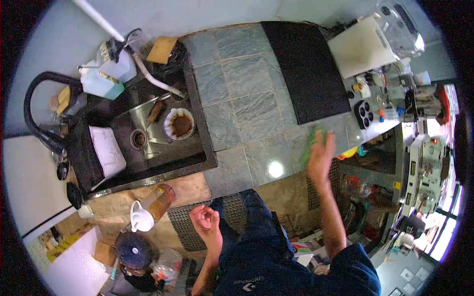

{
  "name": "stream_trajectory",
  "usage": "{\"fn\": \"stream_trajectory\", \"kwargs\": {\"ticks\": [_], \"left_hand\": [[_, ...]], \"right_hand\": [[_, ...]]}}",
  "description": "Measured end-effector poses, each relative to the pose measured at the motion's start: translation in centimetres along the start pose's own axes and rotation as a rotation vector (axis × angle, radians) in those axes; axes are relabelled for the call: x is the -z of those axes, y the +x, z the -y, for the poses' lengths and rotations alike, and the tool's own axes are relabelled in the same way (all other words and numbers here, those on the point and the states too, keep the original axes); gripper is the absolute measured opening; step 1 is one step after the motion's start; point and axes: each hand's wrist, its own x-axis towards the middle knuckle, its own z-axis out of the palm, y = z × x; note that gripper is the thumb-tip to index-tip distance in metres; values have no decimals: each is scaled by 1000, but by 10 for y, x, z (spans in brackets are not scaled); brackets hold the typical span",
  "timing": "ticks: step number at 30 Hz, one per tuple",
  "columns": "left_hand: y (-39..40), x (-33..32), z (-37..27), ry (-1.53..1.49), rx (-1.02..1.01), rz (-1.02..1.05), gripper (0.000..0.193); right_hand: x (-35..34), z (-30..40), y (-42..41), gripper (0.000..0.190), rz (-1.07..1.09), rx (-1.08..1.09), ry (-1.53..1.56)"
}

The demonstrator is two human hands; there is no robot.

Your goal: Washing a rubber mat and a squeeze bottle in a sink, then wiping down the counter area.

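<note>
My right hand (321, 157) lies over a green cloth (310, 144) at the front edge of the grey tiled counter (255, 111). Its fingers are stretched out and slightly blurred, with the cloth partly hidden beneath them. My left hand (207, 222) is raised in front of my body, off the counter. Its fingers curl loosely, the thumb stands apart, and nothing is in it. To its left is a clear pitcher (160, 203) with a white lid and amber contents.
Left of the tiles, a dark sink (177, 155) holds a dripper with a used paper coffee filter (179, 124). A black rubber mat (307, 74) covers the counter's right part. Beyond it stand a white cutting board (361, 48) and a black cup tray (364, 114). An espresso machine (426, 174) is far right.
</note>
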Motion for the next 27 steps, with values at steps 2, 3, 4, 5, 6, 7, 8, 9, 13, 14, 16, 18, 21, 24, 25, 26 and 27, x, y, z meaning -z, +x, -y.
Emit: {"fn": "stream_trajectory", "kwargs": {"ticks": [2, 3, 4, 5, 6, 7, 8, 9, 13, 14, 16, 18, 21, 24, 25, 26, 27], "left_hand": [[1, -6, -8, 14, 34, 121, 36], [2, -6, -8, 10, 19, 153, 36], [1, -11, -8, 8, 17, 211, 39], [1, -11, -10, 21, 6, 246, 41], [1, -11, -18, 48, 10, 273, 40], [0, -10, -22, 44, -10, 297, 40], [1, -8, -23, 35, 1, 355, 39], [3, 0, -22, 34, 9, 395, 38], [2, -1, -50, 369, -342, 439, 37], [0, -10, -55, 322, -353, 483, 40], [-2, -25, -68, 298, -355, 604, 41], [5, -41, -73, 319, -468, 667, 45], [4, -73, -75, 259, -476, 664, 47], [18, -114, -71, 259, -470, 616, 47], [24, -132, -70, 282, -470, 579, 46], [29, -152, -69, 260, -458, 577, 46], [31, -169, -68, 267, -458, 567, 46]], "right_hand": [[9, -99, 28, 49, -144, -164, -196], [11, -142, 39, 50, -161, -272, -289], [16, -188, 42, 49, -212, -329, -344], [12, -186, 39, 49, -235, -344, -338], [8, -173, 37, 50, -203, -410, -365], [5, -157, 35, 50, -173, -480, -395], [-5, -139, 21, 51, -232, -394, -317], [-14, -93, 5, 53, -181, -274, -279], [-24, 122, -82, 74, 90, 119, 161], [-26, 160, -98, 72, 151, 186, 129], [-31, 216, -119, 67, 176, 299, 384], [-24, 235, -115, 66, 167, 367, 506], [-36, 210, -82, 51, 247, 498, 455], [-7, 184, -51, 34, 423, 371, 1045], [-3, 168, -40, 34, 433, 383, 1051], [4, 150, -32, 35, 324, 158, 1100], [11, 128, -24, 36, 215, -70, 1136]]}}
